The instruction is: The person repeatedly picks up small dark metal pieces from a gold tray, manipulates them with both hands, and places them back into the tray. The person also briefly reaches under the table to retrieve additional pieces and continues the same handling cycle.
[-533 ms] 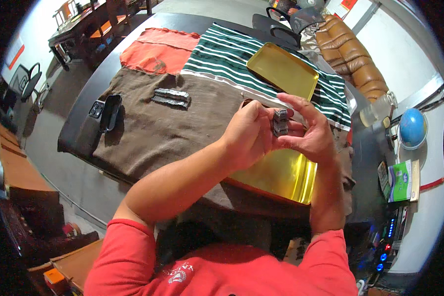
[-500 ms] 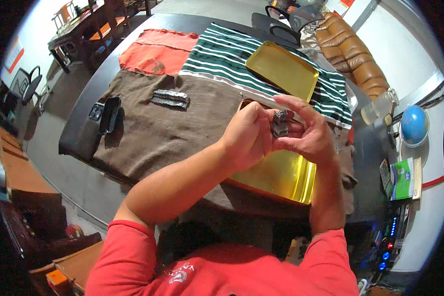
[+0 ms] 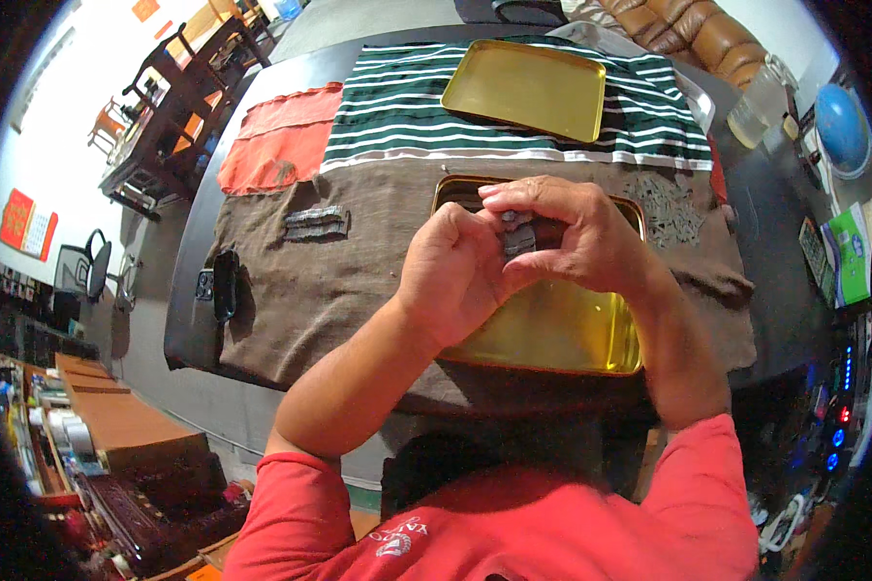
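Over the near gold tray (image 3: pixel 552 334), both hands meet around a short row of small grey metal pieces (image 3: pixel 519 239). My right hand (image 3: pixel 591 232) curves around the row, thumb below and fingers above. From the other side, my left hand (image 3: pixel 451 276) is closed against its left end; its fingertips are partly hidden. Two similar rows of grey pieces (image 3: pixel 317 225) lie side by side on the brown cloth (image 3: pixel 291 290) to the left. Many loose grey pieces (image 3: pixel 670 208) are scattered on the cloth right of the tray.
A second gold tray (image 3: pixel 528 92) rests on the green-and-white striped cloth (image 3: pixel 388 116) at the back. An orange cloth (image 3: pixel 281 136) is at the far left. A dark case (image 3: pixel 226 286) and a phone (image 3: pixel 204 284) sit near the left edge. A clear jar (image 3: pixel 751 111) stands at the right.
The view has turned, so the table appears shifted and the scattered pieces on the right now show. Both hands stay together around the grey pieces, with the right fingers closer over them.
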Motion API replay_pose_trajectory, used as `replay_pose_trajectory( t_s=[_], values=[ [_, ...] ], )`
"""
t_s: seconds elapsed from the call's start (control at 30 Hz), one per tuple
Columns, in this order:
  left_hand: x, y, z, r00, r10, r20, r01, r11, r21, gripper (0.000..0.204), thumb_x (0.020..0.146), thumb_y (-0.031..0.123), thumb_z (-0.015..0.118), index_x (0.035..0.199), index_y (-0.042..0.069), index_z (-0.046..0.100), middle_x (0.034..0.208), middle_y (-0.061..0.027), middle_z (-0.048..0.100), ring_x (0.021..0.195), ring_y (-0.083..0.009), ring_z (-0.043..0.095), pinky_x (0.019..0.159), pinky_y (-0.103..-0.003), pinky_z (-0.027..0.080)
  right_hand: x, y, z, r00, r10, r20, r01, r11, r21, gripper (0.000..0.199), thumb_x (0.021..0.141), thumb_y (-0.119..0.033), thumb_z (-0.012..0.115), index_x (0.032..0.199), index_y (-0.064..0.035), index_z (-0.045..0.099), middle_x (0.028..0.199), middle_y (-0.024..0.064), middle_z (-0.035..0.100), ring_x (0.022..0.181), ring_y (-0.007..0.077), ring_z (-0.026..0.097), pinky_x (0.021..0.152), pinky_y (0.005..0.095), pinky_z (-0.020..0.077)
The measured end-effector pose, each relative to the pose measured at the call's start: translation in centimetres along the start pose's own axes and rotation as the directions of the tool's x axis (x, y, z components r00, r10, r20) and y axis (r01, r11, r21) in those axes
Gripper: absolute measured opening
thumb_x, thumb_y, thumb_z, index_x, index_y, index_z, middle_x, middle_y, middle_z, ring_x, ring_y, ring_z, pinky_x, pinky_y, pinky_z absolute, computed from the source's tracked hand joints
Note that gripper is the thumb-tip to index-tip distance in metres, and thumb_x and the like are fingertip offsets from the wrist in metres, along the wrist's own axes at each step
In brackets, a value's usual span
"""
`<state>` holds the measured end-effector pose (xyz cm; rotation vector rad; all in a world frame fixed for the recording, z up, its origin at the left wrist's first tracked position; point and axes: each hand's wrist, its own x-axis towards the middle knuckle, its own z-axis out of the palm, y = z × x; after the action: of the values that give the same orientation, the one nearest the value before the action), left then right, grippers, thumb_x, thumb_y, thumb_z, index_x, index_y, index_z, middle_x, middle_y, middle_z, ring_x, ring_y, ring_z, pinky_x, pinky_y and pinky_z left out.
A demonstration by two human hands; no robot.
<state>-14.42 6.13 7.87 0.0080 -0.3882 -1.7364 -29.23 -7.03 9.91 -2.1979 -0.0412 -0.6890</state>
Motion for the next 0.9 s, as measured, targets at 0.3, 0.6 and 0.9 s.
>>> replay_pose_trajectory(
  t_s=[0.3, 0.6, 0.9],
  values=[
    [0.1, -1.0, 1.0, 0.94, 0.135, -0.314, 0.035, 0.877, 0.48, 0.037, 0.098, 0.006, 0.054, 0.133, -0.002, 0.049, 0.127, -0.0175, 0.063, 0.114, -0.0268, 0.065, 0.094, -0.038, 0.058, -0.2, -0.6, 0.2, 0.994, 0.097, 0.044, -0.101, 0.99, 0.099, 0.075, 0.069, -0.016, 0.091, 0.135, -0.0009, 0.058, 0.136, 0.0142, 0.061, 0.124, 0.0232, 0.059, 0.105, 0.0347, 0.0479],
    [0.2, -0.9, 1.3, 0.937, 0.151, -0.317, 0.041, 0.85, 0.526, 0.037, 0.098, 0.005, 0.052, 0.135, -0.003, 0.049, 0.123, -0.0206, 0.065, 0.109, -0.0299, 0.068, 0.089, -0.038, 0.06, 0.0, -0.6, 0.3, 0.999, -0.023, -0.024, 0.022, 0.997, -0.077, 0.075, 0.064, -0.01, 0.091, 0.132, -0.0026, 0.061, 0.135, 0.0148, 0.059, 0.124, 0.0244, 0.058, 0.105, 0.0353, 0.048],
    [-0.1, -0.8, 1.9, 0.926, 0.137, -0.351, 0.065, 0.859, 0.507, 0.054, 0.096, 0.0, 0.041, 0.15, 0.003, 0.035, 0.111, -0.0191, 0.066, 0.084, -0.0269, 0.07, 0.069, -0.038, 0.059, -0.1, -0.7, -0.5, 0.953, 0.163, -0.256, -0.134, 0.983, 0.127, 0.025, 0.094, -0.016, 0.071, 0.113, -0.0014, 0.068, 0.107, 0.0078, 0.061, 0.089, 0.0104, 0.058, 0.078, 0.0279, 0.0507]
  ],
)
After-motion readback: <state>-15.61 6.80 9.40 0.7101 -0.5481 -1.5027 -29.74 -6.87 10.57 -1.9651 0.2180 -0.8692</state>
